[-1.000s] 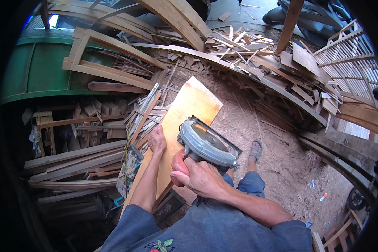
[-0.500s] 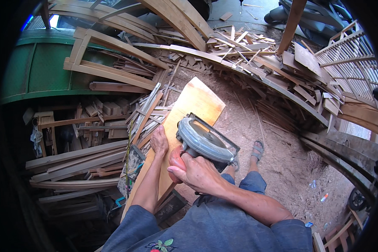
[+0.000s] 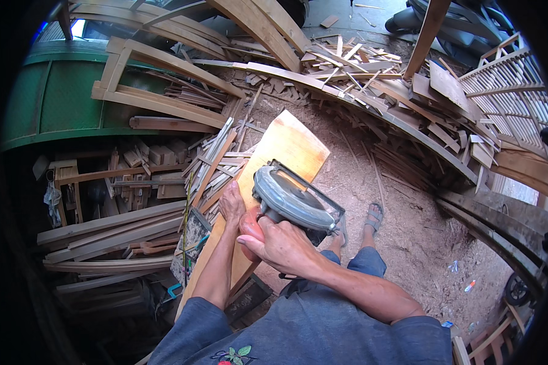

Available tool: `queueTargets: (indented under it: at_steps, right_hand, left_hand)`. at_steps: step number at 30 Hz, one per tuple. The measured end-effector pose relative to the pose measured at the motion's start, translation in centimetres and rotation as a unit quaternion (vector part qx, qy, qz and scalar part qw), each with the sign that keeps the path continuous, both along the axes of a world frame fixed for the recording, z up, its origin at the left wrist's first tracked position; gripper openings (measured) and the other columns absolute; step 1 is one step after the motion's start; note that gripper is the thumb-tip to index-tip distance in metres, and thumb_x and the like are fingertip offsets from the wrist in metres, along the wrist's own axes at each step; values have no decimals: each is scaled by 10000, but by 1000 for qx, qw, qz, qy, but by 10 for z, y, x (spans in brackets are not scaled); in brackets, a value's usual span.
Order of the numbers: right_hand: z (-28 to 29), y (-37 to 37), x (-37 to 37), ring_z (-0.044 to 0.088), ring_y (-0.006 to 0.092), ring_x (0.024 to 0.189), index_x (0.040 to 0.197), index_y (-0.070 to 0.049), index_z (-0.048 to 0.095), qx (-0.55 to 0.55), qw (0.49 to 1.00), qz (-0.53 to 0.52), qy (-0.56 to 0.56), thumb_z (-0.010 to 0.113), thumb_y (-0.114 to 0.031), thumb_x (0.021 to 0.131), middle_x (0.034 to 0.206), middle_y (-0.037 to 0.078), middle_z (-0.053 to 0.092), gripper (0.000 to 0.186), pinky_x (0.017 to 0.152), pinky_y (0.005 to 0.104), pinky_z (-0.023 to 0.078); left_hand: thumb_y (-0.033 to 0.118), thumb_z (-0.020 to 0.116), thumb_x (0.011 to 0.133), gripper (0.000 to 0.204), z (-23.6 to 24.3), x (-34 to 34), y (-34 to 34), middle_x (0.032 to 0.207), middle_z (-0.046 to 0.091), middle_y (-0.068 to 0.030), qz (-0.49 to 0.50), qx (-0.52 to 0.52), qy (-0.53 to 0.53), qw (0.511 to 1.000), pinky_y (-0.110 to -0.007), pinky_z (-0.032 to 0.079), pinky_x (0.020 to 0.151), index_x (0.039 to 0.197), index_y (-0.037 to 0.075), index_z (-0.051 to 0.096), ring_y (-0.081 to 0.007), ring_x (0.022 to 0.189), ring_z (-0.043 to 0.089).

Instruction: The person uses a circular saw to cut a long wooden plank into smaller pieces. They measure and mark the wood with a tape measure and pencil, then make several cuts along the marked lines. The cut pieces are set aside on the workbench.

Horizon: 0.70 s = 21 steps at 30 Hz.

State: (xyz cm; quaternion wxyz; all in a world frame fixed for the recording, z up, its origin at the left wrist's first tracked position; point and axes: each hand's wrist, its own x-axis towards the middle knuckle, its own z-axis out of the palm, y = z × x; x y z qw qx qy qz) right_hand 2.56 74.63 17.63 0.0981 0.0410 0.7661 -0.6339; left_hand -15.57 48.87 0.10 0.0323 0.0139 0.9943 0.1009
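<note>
A light yellow wooden board lies at a slant in front of me, its far end pointing away toward the scrap wood. On it rests a grey circular saw with a red handle and a metal base plate. My right hand is closed round that handle. My left hand grips the board's left edge, just left of the saw. The saw and my right hand hide part of the board beneath them.
Stacked timber and offcuts surround me. A green metal panel is at left, wooden frames above it, slatted frames at right, a motorbike at the back. My sandaled foot stands on sawdust-covered floor.
The saw has moved a little to the left along with my right hand, closer to my left hand. My left hand stays at the board's edge.
</note>
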Motion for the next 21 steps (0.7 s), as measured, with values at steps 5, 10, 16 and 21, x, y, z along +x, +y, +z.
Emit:
queueTargets:
  at_steps: [5, 10, 16, 21]
  right_hand:
    - [1, -1, -8, 726, 542, 767, 1047, 141, 634, -16, 1000, 2, -9, 573, -609, 1046, 758, 362, 681, 752, 741, 582, 590]
    - [2, -4, -16, 723, 537, 741, 1028, 151, 636, -24, 1000, -6, -5, 575, -599, 1049, 746, 360, 678, 752, 717, 577, 592]
    - [1, -8, -25, 729, 524, 727, 1006, 156, 644, -8, 1000, -14, 15, 564, -591, 1058, 739, 352, 678, 753, 679, 566, 599]
    - [3, -6, -32, 737, 524, 763, 1015, 154, 658, -32, 999, 0, 3, 560, -574, 1064, 792, 353, 691, 736, 671, 569, 604]
  left_hand:
    - [511, 471, 1085, 548, 7, 1, 2, 1061, 750, -248, 39, -24, -59, 997, -551, 527, 797, 1169, 39, 736, -443, 994, 710]
    - [503, 482, 1080, 532, 11, 5, 5, 1060, 744, -234, 29, -10, -69, 997, -541, 526, 793, 1174, 42, 731, -427, 989, 705]
    - [492, 495, 1074, 514, 11, 4, 2, 1058, 738, -217, 20, 3, -81, 997, -529, 526, 788, 1180, 46, 726, -407, 983, 699]
    - [483, 506, 1070, 499, 13, 4, 0, 1057, 732, -203, 11, 14, -89, 996, -519, 525, 783, 1185, 49, 722, -390, 978, 694]
